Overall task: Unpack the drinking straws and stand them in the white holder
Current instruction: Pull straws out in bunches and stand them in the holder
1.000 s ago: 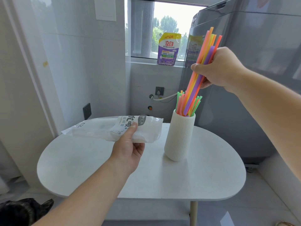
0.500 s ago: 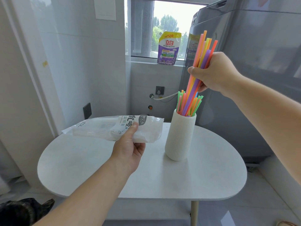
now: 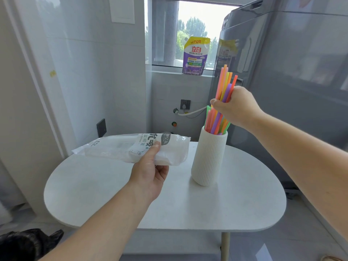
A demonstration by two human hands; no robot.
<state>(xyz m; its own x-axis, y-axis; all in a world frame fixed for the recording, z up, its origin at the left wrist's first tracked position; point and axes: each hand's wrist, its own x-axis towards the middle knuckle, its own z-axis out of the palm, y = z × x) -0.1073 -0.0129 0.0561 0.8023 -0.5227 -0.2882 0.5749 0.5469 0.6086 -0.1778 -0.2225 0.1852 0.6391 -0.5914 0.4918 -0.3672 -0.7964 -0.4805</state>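
A white ribbed holder [image 3: 209, 159] stands upright on the round white table [image 3: 188, 208], right of centre. My right hand [image 3: 236, 106] grips a bundle of coloured straws [image 3: 225, 81] just above the holder's mouth; their lower ends sit inside it among other straws. The bundle leans slightly right. My left hand [image 3: 148, 178] holds a clear plastic straw bag [image 3: 131, 147] with printed lettering, level above the table to the left of the holder. The bag looks nearly empty.
A grey appliance [image 3: 291, 72] stands close behind and right of the table. A detergent pouch [image 3: 195, 55] sits on the window sill. A tiled wall is on the left. A dark furry animal [image 3: 28, 243] lies on the floor at bottom left.
My right hand has come down with the straw bundle, pushing it deeper into the holder. My left hand and the bag have stayed in place.
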